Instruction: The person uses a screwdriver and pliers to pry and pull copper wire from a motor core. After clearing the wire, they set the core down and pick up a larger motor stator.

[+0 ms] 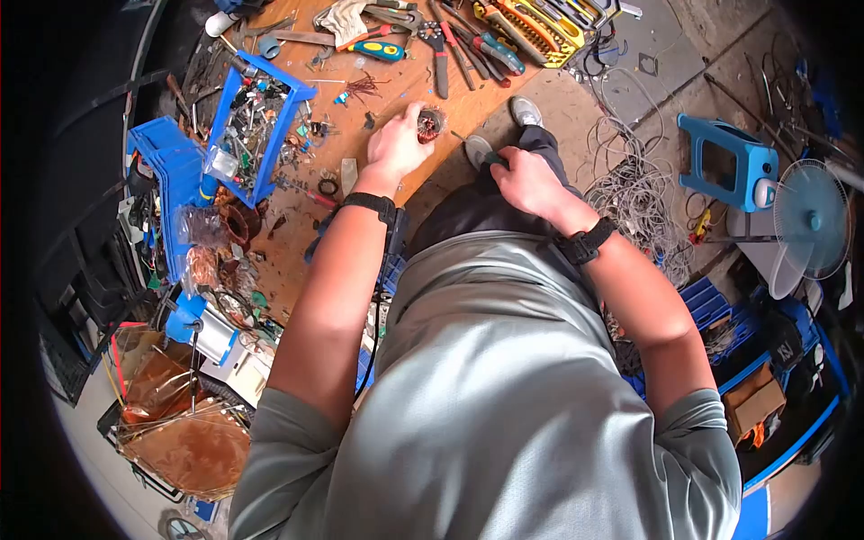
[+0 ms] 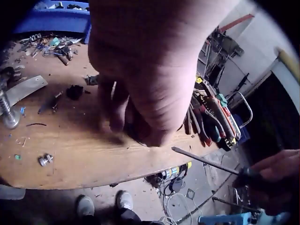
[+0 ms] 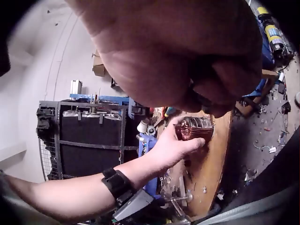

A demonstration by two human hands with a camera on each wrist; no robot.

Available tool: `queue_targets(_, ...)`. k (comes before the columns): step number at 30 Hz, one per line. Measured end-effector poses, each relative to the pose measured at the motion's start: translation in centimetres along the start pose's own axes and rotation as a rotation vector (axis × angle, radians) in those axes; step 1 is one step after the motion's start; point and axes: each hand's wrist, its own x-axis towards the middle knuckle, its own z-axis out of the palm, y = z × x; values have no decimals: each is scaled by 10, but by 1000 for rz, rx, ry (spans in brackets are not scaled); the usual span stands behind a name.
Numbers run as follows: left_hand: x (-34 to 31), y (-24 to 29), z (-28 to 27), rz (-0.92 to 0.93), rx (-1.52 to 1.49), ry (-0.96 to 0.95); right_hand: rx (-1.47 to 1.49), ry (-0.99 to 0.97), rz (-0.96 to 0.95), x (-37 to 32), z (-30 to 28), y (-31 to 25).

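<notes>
My left hand [image 1: 394,148] grips a motor stator [image 1: 429,124] with copper windings at the front edge of the wooden table [image 1: 407,79]. In the right wrist view the fingers and thumb hold the stator [image 3: 194,131] by its sides, its copper loops showing. In the left wrist view the hand itself hides most of it. My right hand [image 1: 533,184] is off the table, in front of my legs, and holds a screwdriver [image 2: 206,161] by its dark handle. The metal shaft points toward the left hand, its tip apart from the stator.
Pliers [image 1: 440,63], other hand tools and a yellow tool case [image 1: 551,45] lie along the table's far side. A blue tray [image 1: 291,83] holds small scrap at the left. Tangled cables [image 1: 621,180] cover the floor at right, near a fan [image 1: 813,219].
</notes>
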Motion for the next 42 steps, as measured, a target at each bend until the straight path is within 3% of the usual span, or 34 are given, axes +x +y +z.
queue_targets(3,1,-2,1,57,0,9,9,28,6,5,5,-1)
queue_targets(5,0,9,-4,-32,50,-138,-17,9,4,10,7,1)
queue_targets(8,-4,16,1,-132,5,-163,-14,-31,40,18,8,5)
queue_targets(15,-10,28,0,-226,-221,-55,1,-49,25,17,-4,-3)
queue_targets(19,0,21,1,-199,-209,-97,-64,-33,17,26,-1,-4)
queue_targets(25,4,16,11,-195,-226,-85,-139,-130,-9,32,-19,-25)
queue_targets(27,6,15,11,-194,-243,-84,-370,-305,-183,34,-32,-39)
queue_targets(31,6,18,10,-209,-229,-85,-602,-475,-110,47,-13,-75)
queue_targets(33,7,16,12,-226,-263,-84,-505,-462,54,35,-13,-101)
queue_targets(35,9,17,11,-222,-264,-126,-577,-367,10,32,13,-104)
queue_targets(36,7,20,9,-261,-272,-115,-653,-346,106,32,22,-113)
queue_targets(39,7,20,10,-298,-322,-98,-763,-360,-21,35,27,-110)
queue_targets(42,6,19,12,-304,-347,-92,-786,-298,34,38,53,-99)
